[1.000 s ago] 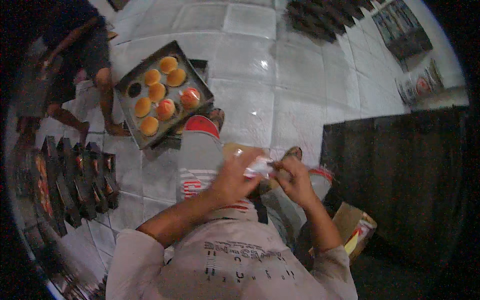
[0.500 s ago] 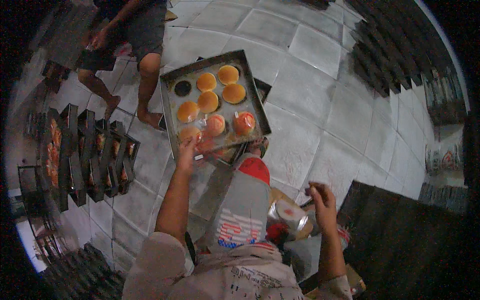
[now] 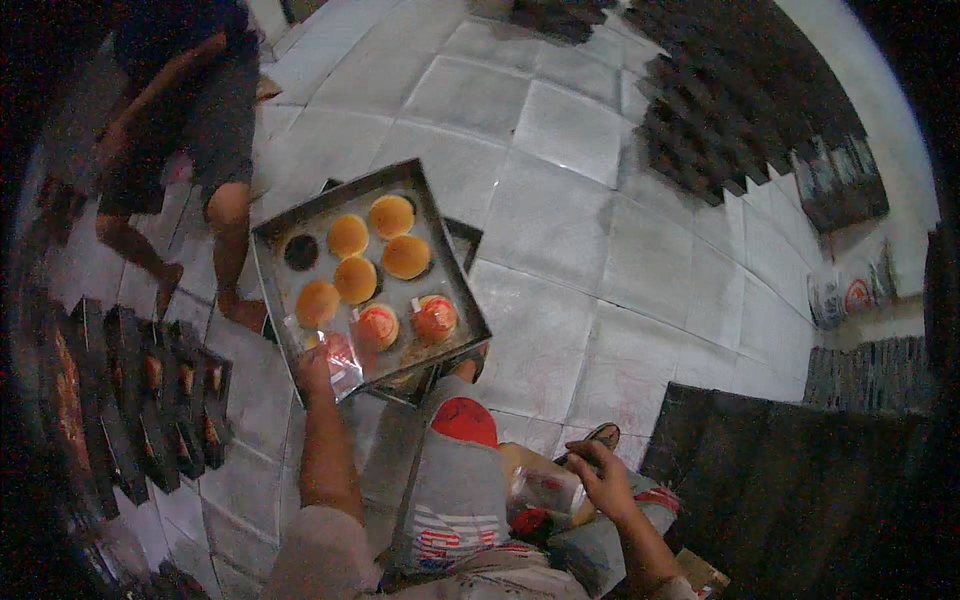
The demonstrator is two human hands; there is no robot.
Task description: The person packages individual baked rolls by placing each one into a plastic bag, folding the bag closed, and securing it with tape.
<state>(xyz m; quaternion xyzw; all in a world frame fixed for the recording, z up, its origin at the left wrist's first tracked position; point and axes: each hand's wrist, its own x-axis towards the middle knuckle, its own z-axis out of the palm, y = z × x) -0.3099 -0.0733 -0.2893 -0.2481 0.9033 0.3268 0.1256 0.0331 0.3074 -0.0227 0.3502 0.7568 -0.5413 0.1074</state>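
My left hand [image 3: 313,365] grips a clear bag with red print [image 3: 340,362], a bun apparently inside, at the near left corner of a square metal tray [image 3: 274,318]. In this tray are several golden round buns [image 3: 405,257], others in red-printed wrappers [image 3: 434,318], and one bare dark round spot [image 3: 300,251]. A second tray [image 3: 458,238] lies underneath. My right hand [image 3: 598,478] is open, its fingers loosely bent, just over a stack of clear bags [image 3: 545,490] on my lap.
Another person's bare legs [image 3: 228,240] stand at upper left. Stacked dark pans with food [image 3: 150,400] lie at left. More dark stacks [image 3: 705,120] line the upper right wall, beside a printed sack [image 3: 850,285]. A large dark board or sheet [image 3: 780,480] fills the lower right.
My hands were together on clear plastic over my lap. My left hand has since moved forward and left to the tray with the bag; my right hand stays by the bags, fingers looser.
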